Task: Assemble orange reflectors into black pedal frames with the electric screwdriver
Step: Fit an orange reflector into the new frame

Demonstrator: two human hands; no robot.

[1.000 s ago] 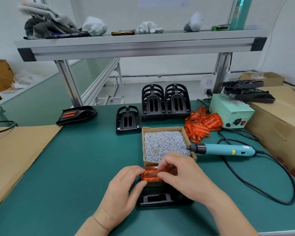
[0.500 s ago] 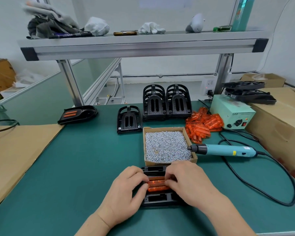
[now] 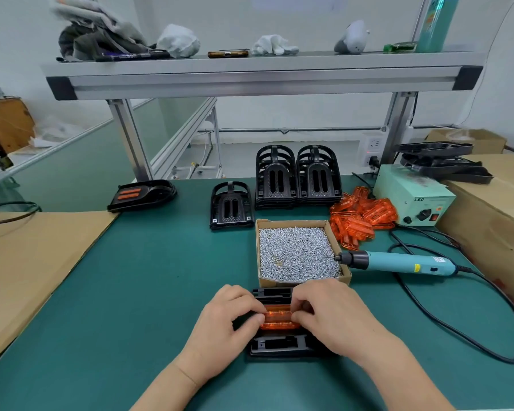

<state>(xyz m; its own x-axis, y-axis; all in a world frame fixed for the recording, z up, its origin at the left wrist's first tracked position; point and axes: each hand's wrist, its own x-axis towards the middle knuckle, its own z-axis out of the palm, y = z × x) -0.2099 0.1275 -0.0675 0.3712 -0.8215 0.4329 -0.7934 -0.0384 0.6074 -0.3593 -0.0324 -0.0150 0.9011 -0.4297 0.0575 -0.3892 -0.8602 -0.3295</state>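
Observation:
A black pedal frame point(image 3: 279, 345) lies on the green mat just in front of me. An orange reflector point(image 3: 278, 317) sits in its middle slot. My left hand point(image 3: 229, 324) curls over the frame's left side, fingertips on the reflector's left end. From the right, my right hand point(image 3: 330, 314) pinches the reflector's other end. The teal electric screwdriver point(image 3: 398, 262) lies untouched to the right, its tip at the cardboard screw box point(image 3: 297, 253). Loose orange reflectors point(image 3: 359, 218) are heaped behind it.
Stacked black pedal frames point(image 3: 297, 179) and a single one point(image 3: 230, 207) stand at the back. A pedal with reflectors fitted point(image 3: 143, 194) lies back left. A green power supply point(image 3: 413, 198), a black cable point(image 3: 457, 330) and cardboard boxes point(image 3: 493, 226) fill the right side; cardboard sheet point(image 3: 33, 256) lies left.
Both hands brought the orange reflector down from above the frame into its middle slot. They now stay on its two ends. The screwdriver has not moved.

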